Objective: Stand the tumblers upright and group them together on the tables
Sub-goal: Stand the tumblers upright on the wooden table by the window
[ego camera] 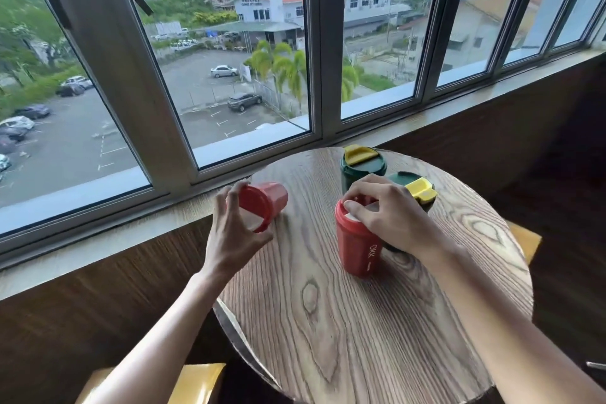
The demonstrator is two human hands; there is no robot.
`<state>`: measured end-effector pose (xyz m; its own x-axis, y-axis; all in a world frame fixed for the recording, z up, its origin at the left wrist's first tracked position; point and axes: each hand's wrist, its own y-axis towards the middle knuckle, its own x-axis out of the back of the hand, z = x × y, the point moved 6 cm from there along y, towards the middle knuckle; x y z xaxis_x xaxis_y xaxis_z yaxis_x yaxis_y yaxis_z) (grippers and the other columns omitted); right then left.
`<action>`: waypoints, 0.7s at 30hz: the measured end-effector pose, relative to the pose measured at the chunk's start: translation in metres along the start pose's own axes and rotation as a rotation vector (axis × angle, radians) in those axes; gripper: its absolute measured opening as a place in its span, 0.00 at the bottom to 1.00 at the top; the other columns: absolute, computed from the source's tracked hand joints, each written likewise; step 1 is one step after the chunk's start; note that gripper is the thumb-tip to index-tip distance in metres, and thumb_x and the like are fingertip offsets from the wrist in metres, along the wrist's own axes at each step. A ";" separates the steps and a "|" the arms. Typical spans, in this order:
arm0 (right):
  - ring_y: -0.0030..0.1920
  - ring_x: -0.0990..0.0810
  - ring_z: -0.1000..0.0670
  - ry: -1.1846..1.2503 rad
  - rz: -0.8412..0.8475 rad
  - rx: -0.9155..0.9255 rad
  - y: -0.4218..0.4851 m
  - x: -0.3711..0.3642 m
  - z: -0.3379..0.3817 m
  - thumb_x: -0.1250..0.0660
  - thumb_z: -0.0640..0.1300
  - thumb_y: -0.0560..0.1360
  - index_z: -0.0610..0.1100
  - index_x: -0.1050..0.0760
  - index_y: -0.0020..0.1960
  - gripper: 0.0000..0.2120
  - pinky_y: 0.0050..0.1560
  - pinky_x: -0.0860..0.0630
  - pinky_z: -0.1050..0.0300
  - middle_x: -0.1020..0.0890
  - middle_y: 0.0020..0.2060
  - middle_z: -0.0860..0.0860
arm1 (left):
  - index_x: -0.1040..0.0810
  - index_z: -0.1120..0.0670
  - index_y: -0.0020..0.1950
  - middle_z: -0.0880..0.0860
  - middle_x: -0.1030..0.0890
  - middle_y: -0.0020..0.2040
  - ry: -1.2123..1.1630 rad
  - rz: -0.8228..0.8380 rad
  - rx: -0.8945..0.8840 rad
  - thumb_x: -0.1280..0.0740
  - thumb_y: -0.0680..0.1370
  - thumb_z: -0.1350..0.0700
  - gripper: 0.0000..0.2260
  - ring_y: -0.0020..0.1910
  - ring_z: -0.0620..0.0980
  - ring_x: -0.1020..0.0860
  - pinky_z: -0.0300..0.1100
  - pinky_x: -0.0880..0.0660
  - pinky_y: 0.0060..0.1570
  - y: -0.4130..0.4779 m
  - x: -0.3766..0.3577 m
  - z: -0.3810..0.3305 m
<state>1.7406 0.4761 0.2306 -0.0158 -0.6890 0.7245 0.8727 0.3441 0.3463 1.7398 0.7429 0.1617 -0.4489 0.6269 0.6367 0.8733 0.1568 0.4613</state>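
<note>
- Under the upright red tumbler (359,249): round surface (328,321), wood veneer with bold grain and a matte finish; it carries all four tumblers.
- Right hand (390,216): on top of the upright red tumbler, fingers curled over the lid and thumb along its rim, gripping from above.
- Left hand (234,233): left of the upright red tumbler, fingers and thumb curled round the lid end of the lying red tumbler (273,198).
- Lying red tumbler: on its side near the surface's left edge, clear of the upright one. Long axis is level, with the lid toward the left hand and the base pointing away toward the window. Judgement: the left hand is nearer, so it should tip the lid end up, pivoting on the base, then slide the tumbler right to the group.
- Upright red tumbler: smooth plastic-looking body that tapers slightly, white lettering down the side.
- Far green tumbler (355,174) and near green tumbler (401,179): behind the upright red tumbler, both upright and close together, dark green with yellow flip lids. The near one is partly hidden by the right hand.
</note>
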 end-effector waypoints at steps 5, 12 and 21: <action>0.54 0.24 0.56 -0.023 0.004 0.003 0.000 0.000 -0.001 0.31 0.45 0.76 0.46 0.18 0.53 0.08 0.50 0.31 0.71 0.19 0.52 0.55 | 0.35 0.50 0.71 0.52 0.31 0.63 -0.103 0.167 -0.031 0.21 0.58 0.51 0.43 0.61 0.48 0.31 0.46 0.30 0.60 0.030 0.004 -0.027; 0.54 0.23 0.56 0.000 -0.022 -0.005 -0.001 -0.001 -0.001 0.31 0.45 0.76 0.46 0.18 0.52 0.06 0.50 0.31 0.73 0.20 0.52 0.55 | 0.32 0.46 0.71 0.54 0.33 0.64 -0.117 0.468 0.072 0.30 0.59 0.51 0.39 0.64 0.51 0.32 0.38 0.36 0.61 0.070 -0.006 -0.035; 0.52 0.27 0.57 -0.066 -0.102 0.005 -0.007 0.000 -0.001 0.31 0.49 0.76 0.49 0.17 0.53 0.09 0.52 0.33 0.71 0.21 0.48 0.57 | 0.28 0.44 0.69 0.53 0.36 0.58 -0.130 0.452 0.082 0.20 0.65 0.49 0.34 0.58 0.48 0.34 0.37 0.37 0.61 0.079 -0.030 -0.044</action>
<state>1.7355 0.4732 0.2274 -0.1370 -0.6774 0.7228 0.8625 0.2773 0.4234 1.8143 0.7030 0.2060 0.0020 0.7357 0.6773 0.9900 -0.0972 0.1026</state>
